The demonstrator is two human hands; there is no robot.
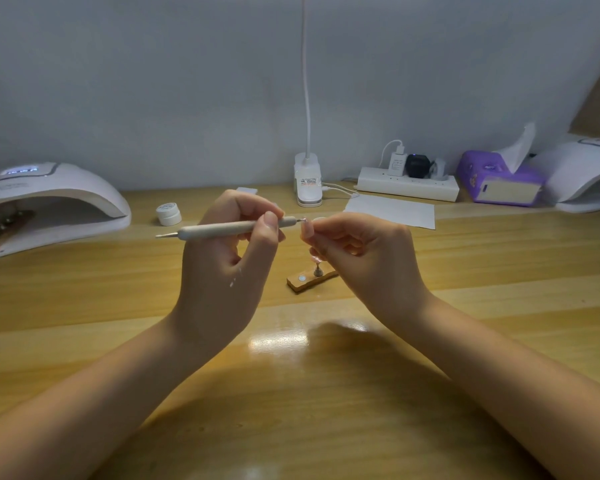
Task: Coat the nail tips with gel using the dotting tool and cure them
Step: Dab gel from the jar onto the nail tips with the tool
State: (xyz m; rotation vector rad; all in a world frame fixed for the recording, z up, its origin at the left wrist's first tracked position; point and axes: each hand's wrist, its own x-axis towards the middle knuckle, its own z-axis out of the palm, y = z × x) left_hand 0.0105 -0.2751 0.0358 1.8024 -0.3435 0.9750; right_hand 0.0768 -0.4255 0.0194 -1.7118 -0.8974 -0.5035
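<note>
My left hand [229,258] grips a beige dotting tool [222,229] held level above the table, its right end pointing at my right hand. My right hand [357,251] pinches a small clear nail tip [317,220] between thumb and fingers, and the tool's metal point touches it. Below the hands, a small wooden holder [310,279] lies on the table with one nail tip on a metal stand [317,268]. A white gel jar [168,213] stands at the left behind my left hand. A white curing lamp [49,206] sits at the far left, with another wooden strip of tips inside.
A second curing lamp [586,174] stands at the far right beside a purple tissue box [499,181]. A white clip lamp base [308,180], a power strip [407,183] with plugs and a white paper sheet [392,211] lie along the back of the wooden table [326,393].
</note>
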